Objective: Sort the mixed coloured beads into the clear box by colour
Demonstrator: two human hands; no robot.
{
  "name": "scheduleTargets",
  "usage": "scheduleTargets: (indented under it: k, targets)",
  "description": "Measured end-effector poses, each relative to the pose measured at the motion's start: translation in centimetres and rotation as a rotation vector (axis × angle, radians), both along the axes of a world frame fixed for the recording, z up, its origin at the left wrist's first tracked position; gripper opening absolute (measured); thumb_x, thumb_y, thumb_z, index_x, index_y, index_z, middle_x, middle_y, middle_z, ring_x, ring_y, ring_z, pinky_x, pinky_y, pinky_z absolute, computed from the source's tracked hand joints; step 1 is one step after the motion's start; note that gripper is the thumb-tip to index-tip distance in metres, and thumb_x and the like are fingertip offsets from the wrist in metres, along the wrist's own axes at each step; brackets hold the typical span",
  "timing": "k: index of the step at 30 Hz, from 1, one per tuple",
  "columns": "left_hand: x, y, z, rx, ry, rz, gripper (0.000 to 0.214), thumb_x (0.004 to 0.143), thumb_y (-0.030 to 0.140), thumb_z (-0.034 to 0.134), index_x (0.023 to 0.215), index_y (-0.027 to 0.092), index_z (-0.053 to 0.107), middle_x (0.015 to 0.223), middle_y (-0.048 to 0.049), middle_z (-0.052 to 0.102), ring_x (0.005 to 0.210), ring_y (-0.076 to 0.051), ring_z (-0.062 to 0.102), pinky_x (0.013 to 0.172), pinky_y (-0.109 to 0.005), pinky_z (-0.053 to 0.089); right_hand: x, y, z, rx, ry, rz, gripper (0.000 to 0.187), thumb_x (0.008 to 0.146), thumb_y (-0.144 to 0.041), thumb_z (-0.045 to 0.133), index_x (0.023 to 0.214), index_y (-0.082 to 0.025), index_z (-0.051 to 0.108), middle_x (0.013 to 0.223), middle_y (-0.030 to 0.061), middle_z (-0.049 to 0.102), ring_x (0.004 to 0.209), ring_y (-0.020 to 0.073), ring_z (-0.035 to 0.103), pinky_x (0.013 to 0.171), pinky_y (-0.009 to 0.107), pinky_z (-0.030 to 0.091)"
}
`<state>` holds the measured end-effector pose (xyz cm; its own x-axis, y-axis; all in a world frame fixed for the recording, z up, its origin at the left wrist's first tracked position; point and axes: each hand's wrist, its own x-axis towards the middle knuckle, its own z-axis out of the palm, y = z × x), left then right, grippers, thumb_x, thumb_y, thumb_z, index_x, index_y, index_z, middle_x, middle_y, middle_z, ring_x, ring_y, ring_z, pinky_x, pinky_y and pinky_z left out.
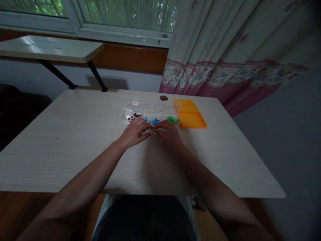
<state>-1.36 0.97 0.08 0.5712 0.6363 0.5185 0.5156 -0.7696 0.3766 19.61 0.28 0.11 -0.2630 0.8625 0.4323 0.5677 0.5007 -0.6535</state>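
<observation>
My left hand (136, 131) rests at the front of a clear plastic compartment box (151, 106), thumb apart from the stretched fingers. Opposite it, my right hand (169, 135) reaches inward, its fingers stretched toward the left fingertips so that the two hands almost touch or meet. Small pale pieces (158, 136) lie on the table beneath the right fingers, partly hidden by them. No held piece can be made out in either hand. Inside the box are dark brown pieces (134, 116) at the left, blue pieces (155, 121) in the middle and green pieces (172, 119) at the right.
An open orange case (192, 119) lies right of the clear box, close to its side. The light wooden table (82, 157) has a round dark hole (164, 98) at the back. A raised shelf (55, 50) on black legs stands back left; a curtain (200, 73) hangs behind.
</observation>
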Motion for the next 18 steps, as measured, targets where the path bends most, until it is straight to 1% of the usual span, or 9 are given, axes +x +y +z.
scheduleTargets:
  k: [3,6,10,15,18]
  targets:
    - [0.07,0.02,0.01,0.028,-0.005,0.003,0.024,0.092,0.037,0.060,0.109,0.021,0.065,0.100,-0.0052,0.066,0.096,-0.021,0.057,0.089,-0.038,0.044,-0.07,-0.12,0.02,-0.037,0.019,-0.001,0.011,0.085,-0.033,0.070,0.085,-0.023,0.075,0.088,0.0037,0.070,0.091,0.0203,0.062,0.087,0.036,0.045]
    - [0.16,0.01,0.02,0.066,-0.026,0.019,0.022,0.093,0.037,0.059,0.104,0.020,0.067,0.095,-0.0052,0.066,0.091,-0.020,0.057,0.086,-0.036,0.045,-0.10,-0.18,0.10,-0.064,0.014,0.011,0.013,0.086,-0.033,0.068,0.085,-0.023,0.075,0.089,0.0040,0.070,0.090,0.0199,0.062,0.086,0.035,0.045]
    - [0.21,-0.03,0.13,0.081,-0.038,0.034,0.021,0.094,0.037,0.058,0.098,0.020,0.069,0.091,-0.0048,0.066,0.090,-0.019,0.057,0.084,-0.035,0.045,-0.11,-0.16,0.19,-0.060,0.003,0.035,0.018,0.090,-0.032,0.063,0.082,-0.022,0.075,0.087,0.0046,0.071,0.088,0.0194,0.062,0.085,0.033,0.045]
    - [0.18,-0.06,0.33,0.087,-0.025,0.049,0.020,0.095,0.035,0.056,0.099,0.022,0.070,0.090,-0.0041,0.067,0.089,-0.019,0.057,0.084,-0.036,0.045,-0.35,-0.25,0.10,-0.048,0.013,0.085,0.030,0.095,-0.037,0.053,0.084,-0.021,0.075,0.088,0.0052,0.071,0.088,0.0190,0.062,0.084,0.033,0.046]
    - [0.08,0.04,0.32,0.082,-0.030,0.074,0.019,0.095,0.034,0.056,0.099,0.022,0.070,0.091,-0.0042,0.068,0.088,-0.019,0.058,0.084,-0.036,0.046,-0.40,-0.30,0.07,-0.042,0.005,0.107,0.031,0.096,-0.038,0.050,0.087,-0.021,0.075,0.091,0.0059,0.071,0.089,0.0190,0.062,0.084,0.033,0.047]
